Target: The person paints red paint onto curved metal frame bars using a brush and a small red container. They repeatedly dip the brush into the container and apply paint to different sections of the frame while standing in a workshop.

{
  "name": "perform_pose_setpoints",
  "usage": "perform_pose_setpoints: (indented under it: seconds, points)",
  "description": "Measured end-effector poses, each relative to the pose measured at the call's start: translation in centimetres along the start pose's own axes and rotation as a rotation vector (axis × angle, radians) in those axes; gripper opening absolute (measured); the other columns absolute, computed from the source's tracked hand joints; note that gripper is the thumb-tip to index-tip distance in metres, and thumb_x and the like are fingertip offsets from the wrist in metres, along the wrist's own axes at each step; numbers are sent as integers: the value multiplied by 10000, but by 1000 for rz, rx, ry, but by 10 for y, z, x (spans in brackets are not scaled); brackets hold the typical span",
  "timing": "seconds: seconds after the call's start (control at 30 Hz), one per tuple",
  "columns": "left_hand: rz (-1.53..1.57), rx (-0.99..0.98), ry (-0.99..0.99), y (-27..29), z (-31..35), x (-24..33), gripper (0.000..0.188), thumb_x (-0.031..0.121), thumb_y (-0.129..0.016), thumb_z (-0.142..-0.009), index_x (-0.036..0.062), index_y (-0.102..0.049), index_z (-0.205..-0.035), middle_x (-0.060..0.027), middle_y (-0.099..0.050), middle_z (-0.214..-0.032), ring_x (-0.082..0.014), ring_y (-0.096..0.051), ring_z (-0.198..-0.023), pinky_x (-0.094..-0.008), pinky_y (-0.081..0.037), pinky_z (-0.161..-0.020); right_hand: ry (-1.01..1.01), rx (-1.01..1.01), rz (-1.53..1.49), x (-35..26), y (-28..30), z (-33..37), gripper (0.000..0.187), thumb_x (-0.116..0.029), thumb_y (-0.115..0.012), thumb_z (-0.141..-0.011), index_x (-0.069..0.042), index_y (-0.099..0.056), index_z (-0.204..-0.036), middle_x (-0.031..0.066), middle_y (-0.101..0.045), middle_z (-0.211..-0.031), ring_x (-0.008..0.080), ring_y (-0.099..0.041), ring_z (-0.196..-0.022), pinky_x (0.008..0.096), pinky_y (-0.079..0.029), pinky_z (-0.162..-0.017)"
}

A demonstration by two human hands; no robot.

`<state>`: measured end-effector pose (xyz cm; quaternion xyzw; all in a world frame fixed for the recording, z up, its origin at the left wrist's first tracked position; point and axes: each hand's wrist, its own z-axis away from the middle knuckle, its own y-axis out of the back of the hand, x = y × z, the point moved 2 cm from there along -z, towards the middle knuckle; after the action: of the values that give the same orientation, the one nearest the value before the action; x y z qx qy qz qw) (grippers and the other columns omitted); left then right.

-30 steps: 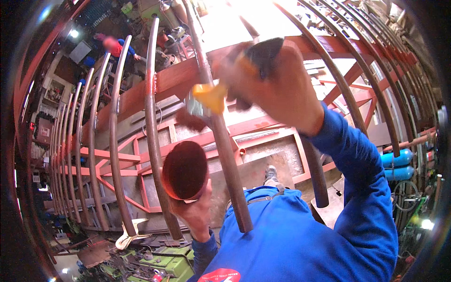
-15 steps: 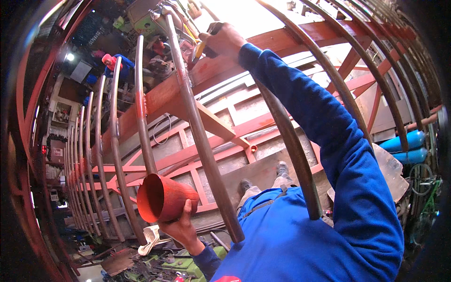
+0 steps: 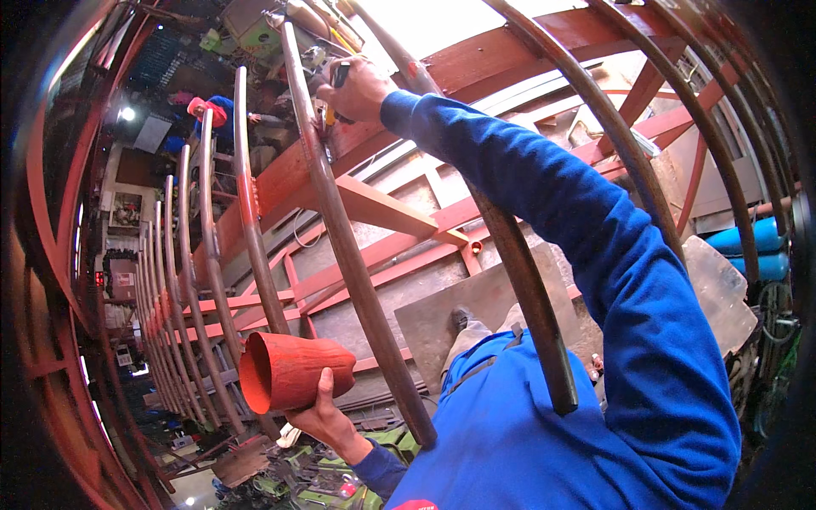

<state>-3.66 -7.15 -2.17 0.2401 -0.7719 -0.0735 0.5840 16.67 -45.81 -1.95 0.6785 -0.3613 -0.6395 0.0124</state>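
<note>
My left hand [image 3: 327, 421] is wrapped round the underside of a red, paint-coated cup [image 3: 310, 370], thumb up its side. The cup is tilted, its mouth toward the left; its contents cannot be made out. My right arm reaches up and across to the far side. There my right hand [image 3: 364, 92] is closed on what looks like a paintbrush [image 3: 340, 75], its dark handle end showing and its tip mostly hidden. That hand is just right of a bare curved metal pipe [image 3: 336, 217], above the red-painted beam [image 3: 285, 183].
Curved pipes stand in rows to both sides, one bar [image 3: 531, 293] close before my body. Red framework [image 3: 408, 208] lies below. Blue cylinders [image 3: 752, 251] are at the right, green machinery [image 3: 319, 484] at lower left. Another person [image 3: 219, 115] is at the far left.
My right hand has moved left with the paintbrush, closer to the pipe. The cup in my left hand sits slightly further left. The whole view has shifted a little, and the other person's arm is now stretched out.
</note>
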Motion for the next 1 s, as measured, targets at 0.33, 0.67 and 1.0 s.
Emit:
perform_pose_setpoints:
  seconds: [0.33, 0.67, 1.0]
  points:
    - [97, 14, -17, -7, -6, 13, 625, 131, -785, -647, -38, -513, -1184, -126, -575, -1128, -231, -579, -981, -370, -456, -896, -69, 54, -105, 10, 10, -14, 514, -406, -613, -807, 72, -606, -998, 227, -641, -951, 297, -646, -872, 375, -525, -779]
    - [82, 61, -23, -6, -3, 13, 600, 114, -775, -663, -40, -516, -1181, -123, -575, -1124, -232, -576, -978, -372, -448, -902, 0, -99, -53, -8, 3, 6, 503, -398, -632, -775, 53, -628, -996, 243, -641, -962, 291, -650, -871, 371, -530, -778]
    - [90, 43, -22, -9, -4, 8, 601, 131, -772, -659, -36, -525, -1180, -116, -581, -1116, -223, -583, -966, -369, -457, -891, 165, -11, -66, -1, -1, 14, 524, -395, -660, -762, 75, -621, -991, 251, -647, -919, 308, -660, -837, 379, -542, -764]
